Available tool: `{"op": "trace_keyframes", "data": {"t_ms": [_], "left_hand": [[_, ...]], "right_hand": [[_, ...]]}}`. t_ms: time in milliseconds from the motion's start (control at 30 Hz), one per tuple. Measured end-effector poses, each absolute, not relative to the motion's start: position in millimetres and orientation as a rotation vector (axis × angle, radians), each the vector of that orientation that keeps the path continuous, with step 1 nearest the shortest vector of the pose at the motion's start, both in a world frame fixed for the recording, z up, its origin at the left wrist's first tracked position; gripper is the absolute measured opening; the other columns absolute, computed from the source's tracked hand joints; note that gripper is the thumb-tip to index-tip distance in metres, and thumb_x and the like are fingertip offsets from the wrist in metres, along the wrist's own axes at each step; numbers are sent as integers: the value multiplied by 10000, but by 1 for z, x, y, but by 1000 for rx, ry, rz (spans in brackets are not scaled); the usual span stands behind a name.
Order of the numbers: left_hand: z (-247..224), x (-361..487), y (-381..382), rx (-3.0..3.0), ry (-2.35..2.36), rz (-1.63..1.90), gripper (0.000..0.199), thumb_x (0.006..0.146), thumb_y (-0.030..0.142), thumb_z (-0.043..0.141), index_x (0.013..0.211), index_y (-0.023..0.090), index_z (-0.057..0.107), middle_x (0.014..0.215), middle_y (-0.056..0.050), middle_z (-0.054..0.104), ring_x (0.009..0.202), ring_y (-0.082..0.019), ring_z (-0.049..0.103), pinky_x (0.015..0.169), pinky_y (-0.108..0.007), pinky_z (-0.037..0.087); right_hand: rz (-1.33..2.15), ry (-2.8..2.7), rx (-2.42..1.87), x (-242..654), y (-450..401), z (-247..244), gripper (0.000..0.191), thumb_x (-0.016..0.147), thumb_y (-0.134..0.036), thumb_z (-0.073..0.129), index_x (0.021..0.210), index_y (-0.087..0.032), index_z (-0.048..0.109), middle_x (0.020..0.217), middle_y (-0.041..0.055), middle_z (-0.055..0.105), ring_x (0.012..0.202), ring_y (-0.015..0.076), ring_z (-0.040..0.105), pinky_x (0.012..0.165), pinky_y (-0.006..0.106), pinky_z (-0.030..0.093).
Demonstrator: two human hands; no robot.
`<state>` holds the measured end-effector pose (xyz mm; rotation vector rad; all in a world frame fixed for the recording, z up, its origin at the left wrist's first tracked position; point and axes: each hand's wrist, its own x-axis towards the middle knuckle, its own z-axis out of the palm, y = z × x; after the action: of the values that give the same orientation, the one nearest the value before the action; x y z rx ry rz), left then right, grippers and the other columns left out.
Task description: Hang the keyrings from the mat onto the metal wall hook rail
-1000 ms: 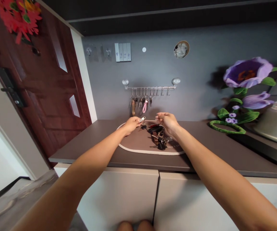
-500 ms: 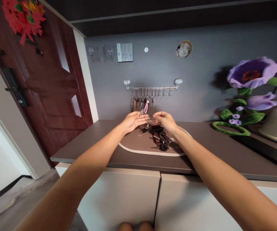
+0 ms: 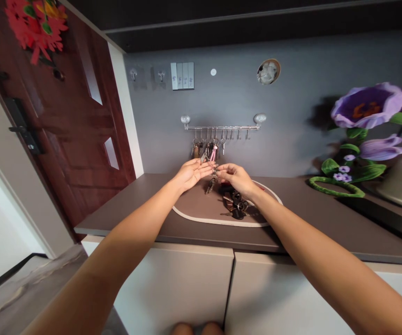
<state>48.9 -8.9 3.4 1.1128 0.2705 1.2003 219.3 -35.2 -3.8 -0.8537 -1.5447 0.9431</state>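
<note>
My left hand [image 3: 194, 174] is palm up with its fingers stretched out, and a small metallic piece [image 3: 204, 157] lies at its thumb. My right hand [image 3: 235, 177] pinches a ring of keys [image 3: 211, 184], which hangs between the two hands beside my left fingertips. Behind them, several key sets [image 3: 206, 148], one with a pink strap [image 3: 214, 152], hang from the clear hook rail [image 3: 223, 128] on the wall. A pile of keys [image 3: 237, 204] with dark fobs lies on the oval mat [image 3: 201, 217] below my right hand.
The mat rests on a brown counter [image 3: 117, 211]. Purple plush flowers [image 3: 368, 109] with a green base ring [image 3: 335, 188] stand at the right. A dark shelf [image 3: 239, 23] overhangs the wall, and a red-brown door [image 3: 82, 125] is at the left.
My right hand has moved slightly left toward my left fingers. The keys between the hands now hang lower and more upright. The view has shifted slightly.
</note>
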Motion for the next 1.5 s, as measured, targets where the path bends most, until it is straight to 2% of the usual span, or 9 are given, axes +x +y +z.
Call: {"op": "trace_keyframes", "data": {"t_ms": [133,400,633,833,1033,1233,1333,1500], "left_hand": [[5,49,-13,1108,251,1192,115,866,120,345,769,121,408,1054,-215,597,1039,-238,556,960,-454,382],[7,50,-20,1111,204,1165,104,855,117,376,756,126,406,1081,-209,587,1065,-245,537,980,-456,356],[5,49,-15,1118,260,1235,123,863,124,361,761,114,428,1019,-200,611,1013,-236,573,952,-450,379],[-1,52,-9,1172,535,1318,138,878,190,350,808,123,448,961,-157,626,884,-184,628,885,-432,423],[-16,59,-9,1467,813,1179,177,855,297,404,855,140,486,929,-111,637,840,-132,609,858,-386,425],[-23,64,-15,2092,823,1049,185,803,300,454,847,139,535,903,-84,643,862,-162,575,824,-327,414],[-22,65,-19,2381,832,1016,171,789,274,461,831,146,565,870,-58,637,819,-161,564,779,-285,410],[-26,67,-17,2504,917,1040,194,798,268,428,824,151,580,812,-49,632,753,-155,559,692,-259,406]], "right_hand": [[947,-1539,-866,218,-36,-4,195,678,-297,637,793,-152,576,646,-12,576,552,73,506,590,238,446],[981,-1602,-877,219,-37,-5,251,645,-373,656,781,-164,631,747,7,614,638,85,527,674,257,440],[917,-1550,-867,221,-35,-3,234,645,-371,646,744,-167,592,698,-15,575,617,79,493,664,248,412],[709,-1462,-844,225,-32,-1,233,712,-404,570,761,-179,535,711,-20,549,660,88,489,701,242,397],[563,-1364,-889,232,-30,0,249,726,-430,536,776,-186,524,712,-16,541,654,97,481,642,218,399],[679,-1335,-790,230,-25,-2,288,731,-473,514,803,-195,496,829,8,592,740,102,538,698,229,429],[745,-1275,-771,227,-24,4,292,727,-475,522,790,-196,462,786,2,592,736,110,563,671,236,444],[825,-1174,-751,225,-15,29,238,743,-403,541,777,-194,433,657,-34,547,583,105,569,533,227,447]]}}
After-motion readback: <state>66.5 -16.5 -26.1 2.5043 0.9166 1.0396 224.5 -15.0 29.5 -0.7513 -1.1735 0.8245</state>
